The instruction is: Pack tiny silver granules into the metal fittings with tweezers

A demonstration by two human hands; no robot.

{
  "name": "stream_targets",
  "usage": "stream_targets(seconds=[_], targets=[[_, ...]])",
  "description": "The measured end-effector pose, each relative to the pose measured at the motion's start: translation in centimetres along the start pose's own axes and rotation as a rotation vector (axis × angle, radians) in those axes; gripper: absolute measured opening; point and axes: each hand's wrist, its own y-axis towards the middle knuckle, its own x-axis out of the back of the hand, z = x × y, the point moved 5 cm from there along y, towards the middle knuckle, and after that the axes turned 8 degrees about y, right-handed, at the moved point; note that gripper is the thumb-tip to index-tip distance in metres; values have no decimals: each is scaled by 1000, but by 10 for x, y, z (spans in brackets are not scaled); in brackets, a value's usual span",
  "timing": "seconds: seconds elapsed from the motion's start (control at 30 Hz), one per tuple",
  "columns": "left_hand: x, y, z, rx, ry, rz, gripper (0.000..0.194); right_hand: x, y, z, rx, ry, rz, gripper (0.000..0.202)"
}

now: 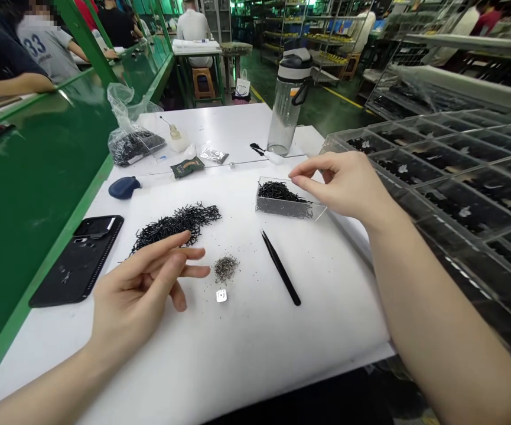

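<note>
My left hand [142,283] hovers over the white work surface with its fingers apart and nothing visible in them. Just beyond it lies a loose pile of short black strips [166,227]. A heap of tiny metal bits [225,267] sits right of its fingertips, with a small square metal plate [221,296] in front. My right hand [339,180] is above the right end of a clear plastic box [282,206] of black strips [277,190]. Its thumb and forefinger are pinched together; whatever they hold is too small to make out. Black tweezers [280,268] lie untouched on the surface.
A black tray [78,260] and a dark blue rounded object [124,187] lie at left. Behind are a plastic bag [133,139], a green packet [187,167] and a tall bottle [284,112]. Compartment trays [441,159] stand at right, a green barrier [29,183] at left.
</note>
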Motion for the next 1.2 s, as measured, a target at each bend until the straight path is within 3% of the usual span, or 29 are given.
stream_targets(seconds=[0.13, 0.17, 0.23, 0.3, 0.37, 0.43, 0.57, 0.7, 0.83, 0.97, 1.2], targets=[[8, 6, 4, -142, 33, 5, 7, 9, 0, 8, -28, 3, -6, 12], [10, 8, 4, -185, 28, 1, 12, 10, -1, 11, -48, 9, 31, 13], [10, 12, 4, -266, 1, -4, 33, 5, -7, 20, -112, 26, 194, 14], [8, 15, 3, -327, -27, 6, 52, -9, -17, 29, -193, 34, 450, 19], [5, 16, 2, -370, -45, 14, 58, -26, -30, 36, -255, 18, 676, 25], [3, 15, 1, -402, -50, 10, 57, -43, -40, 39, -273, -22, 785, 28], [4, 7, 0, -432, 11, -1, 49, -65, -48, 36, -227, -75, 793, 28], [2, -4, -9, -536, 81, 21, 43, -66, -49, 36, -186, 13, 787, 23], [-9, -12, -20, -616, 220, 92, 22, -56, -43, 42, -155, 275, 713, 12], [-19, -18, -16, -618, 384, 166, 8, -52, -34, 44, -162, 607, 563, 12], [-23, -21, -10, -661, 514, 286, 7, -64, -31, 46, -262, 935, 582, 37]])
